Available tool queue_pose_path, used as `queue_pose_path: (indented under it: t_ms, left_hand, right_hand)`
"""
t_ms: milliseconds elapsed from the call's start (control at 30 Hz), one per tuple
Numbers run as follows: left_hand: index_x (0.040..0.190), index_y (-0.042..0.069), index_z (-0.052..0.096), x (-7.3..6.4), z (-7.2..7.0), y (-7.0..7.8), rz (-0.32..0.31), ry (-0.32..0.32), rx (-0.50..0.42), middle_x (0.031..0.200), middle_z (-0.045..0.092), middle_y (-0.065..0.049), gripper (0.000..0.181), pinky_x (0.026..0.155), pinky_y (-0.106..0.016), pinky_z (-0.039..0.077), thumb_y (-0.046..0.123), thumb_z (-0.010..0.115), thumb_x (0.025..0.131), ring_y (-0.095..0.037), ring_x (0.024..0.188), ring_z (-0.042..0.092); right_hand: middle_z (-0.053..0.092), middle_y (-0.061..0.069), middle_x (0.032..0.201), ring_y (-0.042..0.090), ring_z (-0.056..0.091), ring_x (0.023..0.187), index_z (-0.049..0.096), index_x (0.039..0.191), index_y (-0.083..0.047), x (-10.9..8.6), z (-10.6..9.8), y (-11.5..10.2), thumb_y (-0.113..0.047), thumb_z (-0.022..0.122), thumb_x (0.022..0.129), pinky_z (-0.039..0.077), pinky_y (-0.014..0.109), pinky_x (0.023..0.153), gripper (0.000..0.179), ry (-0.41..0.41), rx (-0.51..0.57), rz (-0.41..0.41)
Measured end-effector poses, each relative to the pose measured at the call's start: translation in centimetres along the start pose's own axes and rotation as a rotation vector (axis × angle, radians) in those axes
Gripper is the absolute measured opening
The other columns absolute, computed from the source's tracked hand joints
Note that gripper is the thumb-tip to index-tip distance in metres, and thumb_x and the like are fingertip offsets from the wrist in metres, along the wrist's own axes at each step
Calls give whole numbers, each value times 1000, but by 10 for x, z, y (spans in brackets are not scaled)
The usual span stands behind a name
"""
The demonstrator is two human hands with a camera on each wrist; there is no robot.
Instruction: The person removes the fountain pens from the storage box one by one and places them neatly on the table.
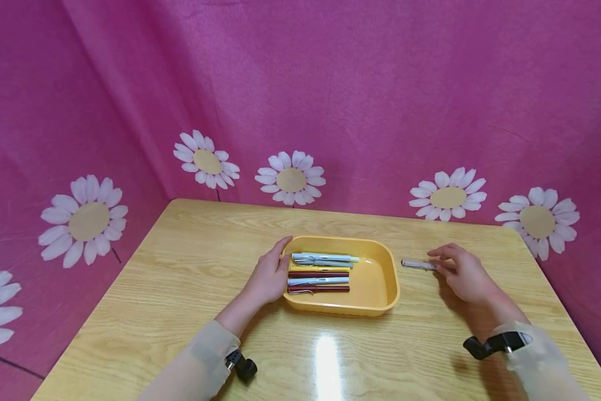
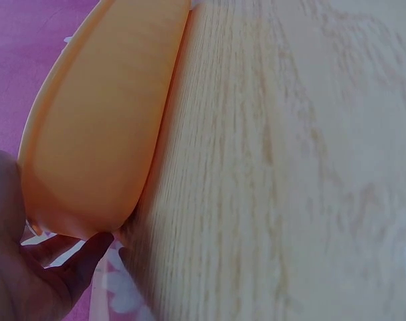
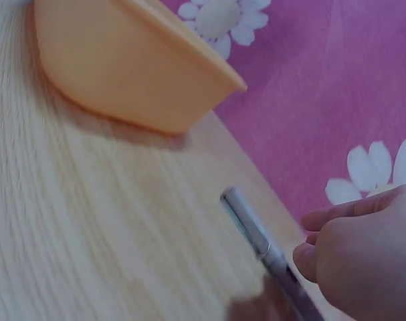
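Note:
My left hand [image 1: 268, 274] holds the left end of a yellow plastic tray [image 1: 375, 278], thumb over the rim and fingers along the outside wall. Inside the tray several pens lie side by side: light blue pens [image 1: 325, 281], a yellow pen [image 1: 330, 269] and dark red pens [image 1: 325, 289]. Right of the tray, a silver-grey pen [image 1: 418, 264] with a clip lies on the table. My right hand [image 1: 463, 273] is close over its right end, thumb and forefinger apart; in the right wrist view the fingers [image 3: 353, 208] are beside the pen, not round it.
A light wooden table [image 1: 200, 250] carries everything. Pink cloth [image 1: 360, 100] with white daisies hangs behind its back edge and along the left side. Black wrist cameras sit on both sleeves.

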State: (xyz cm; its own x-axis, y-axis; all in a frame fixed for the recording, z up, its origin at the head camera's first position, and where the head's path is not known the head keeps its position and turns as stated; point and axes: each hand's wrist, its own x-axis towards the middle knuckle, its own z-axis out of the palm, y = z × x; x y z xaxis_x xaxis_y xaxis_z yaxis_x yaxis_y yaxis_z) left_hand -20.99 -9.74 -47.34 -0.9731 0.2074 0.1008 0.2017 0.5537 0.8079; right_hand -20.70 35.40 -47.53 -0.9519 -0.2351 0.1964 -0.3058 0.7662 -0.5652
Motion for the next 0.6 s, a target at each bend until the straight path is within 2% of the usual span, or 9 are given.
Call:
queue_pose_path:
  t_ms: [100, 267, 500, 600]
  left_hand:
    - [163, 14, 40, 0, 0, 0, 1, -1, 0, 153, 54, -20, 50, 119, -53, 35, 13, 42, 113, -35, 142, 48]
    - [162, 12, 42, 0, -1, 1, 17, 5, 6, 151, 56, -21, 50, 118, -51, 37, 11, 42, 112, -34, 140, 50]
    - [161, 11, 43, 0, 0, 1, 26, 8, 4, 150, 57, -21, 50, 118, -52, 38, 10, 42, 112, -34, 140, 51]
    - [161, 11, 43, 0, 0, 1, 29, 11, 6, 150, 57, -22, 49, 117, -53, 38, 10, 42, 112, -36, 139, 51]
  right_hand:
    - [64, 21, 119, 41, 60, 108, 71, 123, 6, 3, -3, -8, 14, 71, 92, 50, 64, 95, 32, 22, -19, -46]
    - [67, 18, 116, 38, 62, 107, 72, 122, 3, 8, -4, -23, 11, 76, 90, 48, 53, 89, 33, 72, -32, -135]
    - [68, 14, 114, 28, 61, 99, 72, 120, 2, 14, -4, -39, 16, 76, 87, 46, 26, 86, 37, 117, -2, -249]
    - [69, 14, 114, 25, 61, 98, 72, 121, 2, 15, -4, -44, 15, 77, 86, 43, 18, 86, 37, 128, 8, -283]
